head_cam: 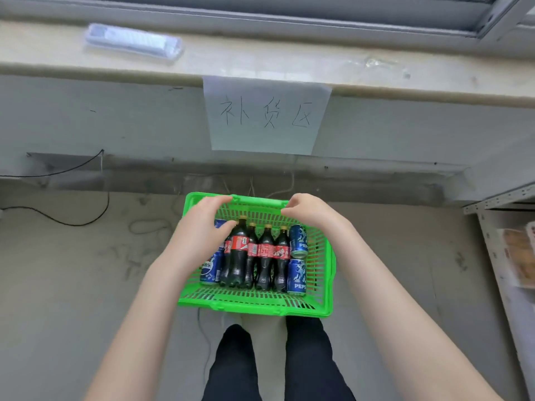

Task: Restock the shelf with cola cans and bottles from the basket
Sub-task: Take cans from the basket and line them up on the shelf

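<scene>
A green plastic basket [254, 302] stands on the floor in front of my feet. Several dark cola bottles [266, 253] with red labels lie side by side in it. Blue Pepsi cans lie on both sides of them: two on the right [298, 241] and one on the left [211, 269], with another partly hidden under my left hand. My left hand [202, 224] hovers over the basket's far left corner, fingers spread, thumb beside a bottle cap. My right hand [307, 212] is at the far rim with its fingers curled; whether it grips the rim is unclear.
A grey metal shelf [492, 204] with packaged goods [518, 256] stands at the right edge. A paper sign [266, 117] hangs from the window sill ahead, and a remote control [134, 43] lies on the sill. Black cables [72, 222] run across the floor on the left.
</scene>
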